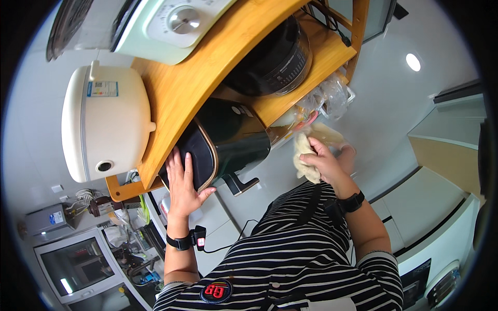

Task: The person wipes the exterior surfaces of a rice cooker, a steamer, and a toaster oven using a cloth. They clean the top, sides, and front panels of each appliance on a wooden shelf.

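Note:
My left hand (183,186) lies with its fingers spread on the dark top of a black-green air fryer (241,140). The fryer stands on the middle shelf of a wooden rack, its handle (241,184) pointing towards me. To the right, my right hand (325,161) grips a bunched cream cloth (305,159) in front of the rack's lower shelf, apart from the fryer. Part of the cloth and the hand's far edge look blurred.
A cream rice cooker (113,124) and a pale green appliance with a dial (167,27) stand on the rack's wooden top (206,70). A black multicooker (272,62) sits beside the fryer. Plastic bags (330,97) fill the lower shelf. White cabinets (424,202) stand at right.

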`<state>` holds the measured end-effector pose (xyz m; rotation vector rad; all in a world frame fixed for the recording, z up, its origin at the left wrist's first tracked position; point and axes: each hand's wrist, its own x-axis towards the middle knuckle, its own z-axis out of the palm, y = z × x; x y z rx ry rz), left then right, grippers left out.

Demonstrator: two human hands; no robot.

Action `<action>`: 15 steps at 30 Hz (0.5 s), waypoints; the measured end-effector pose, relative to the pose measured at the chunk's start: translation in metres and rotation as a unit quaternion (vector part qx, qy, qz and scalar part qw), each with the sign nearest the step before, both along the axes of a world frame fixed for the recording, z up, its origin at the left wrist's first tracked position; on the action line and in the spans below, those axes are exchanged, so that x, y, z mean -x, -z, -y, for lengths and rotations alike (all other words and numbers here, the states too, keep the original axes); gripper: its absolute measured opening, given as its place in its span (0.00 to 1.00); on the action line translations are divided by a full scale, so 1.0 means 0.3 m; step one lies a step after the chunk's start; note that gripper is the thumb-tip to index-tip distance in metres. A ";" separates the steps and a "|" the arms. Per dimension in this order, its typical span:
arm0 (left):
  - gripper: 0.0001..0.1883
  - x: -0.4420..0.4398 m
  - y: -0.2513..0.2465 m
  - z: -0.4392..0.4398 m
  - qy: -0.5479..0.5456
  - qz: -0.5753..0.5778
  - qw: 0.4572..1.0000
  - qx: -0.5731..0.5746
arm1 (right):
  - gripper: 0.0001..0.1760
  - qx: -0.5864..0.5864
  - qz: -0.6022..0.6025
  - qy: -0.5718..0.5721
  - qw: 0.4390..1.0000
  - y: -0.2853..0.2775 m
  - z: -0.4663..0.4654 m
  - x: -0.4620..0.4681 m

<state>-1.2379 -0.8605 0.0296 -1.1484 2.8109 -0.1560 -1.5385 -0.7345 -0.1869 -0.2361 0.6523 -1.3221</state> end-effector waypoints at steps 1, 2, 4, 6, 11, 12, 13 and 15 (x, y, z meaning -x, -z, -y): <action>0.58 -0.003 0.006 0.005 0.003 0.000 1.000 0.009 | 0.23 0.036 0.043 0.002 0.998 -0.019 0.008 -0.016; 0.60 -0.007 0.010 0.008 0.006 0.022 1.000 0.018 | 0.24 0.061 0.148 -0.009 0.987 -0.040 0.023 -0.037; 0.59 -0.014 0.016 0.014 0.006 0.020 1.000 0.010 | 0.24 0.133 0.250 -0.031 0.959 -0.083 0.076 -0.096; 0.61 -0.019 0.017 0.016 0.004 0.024 1.000 0.006 | 0.24 0.162 0.142 0.019 0.976 -0.144 0.144 -0.197; 0.65 -0.017 0.011 0.011 -0.007 0.037 0.999 -0.009 | 0.32 0.416 -0.479 0.205 0.745 -0.240 0.328 -0.276; 0.65 -0.016 0.010 0.010 -0.005 0.040 0.999 -0.011 | 0.41 0.395 -0.506 0.177 0.746 -0.256 0.334 -0.283; 0.65 -0.015 0.011 0.011 -0.011 0.048 0.999 -0.014 | 0.40 0.398 -0.508 0.175 0.743 -0.271 0.350 -0.301; 0.63 -0.015 0.012 0.015 -0.024 0.050 0.998 -0.030 | 0.38 0.436 -0.523 0.215 0.700 -0.270 0.405 -0.331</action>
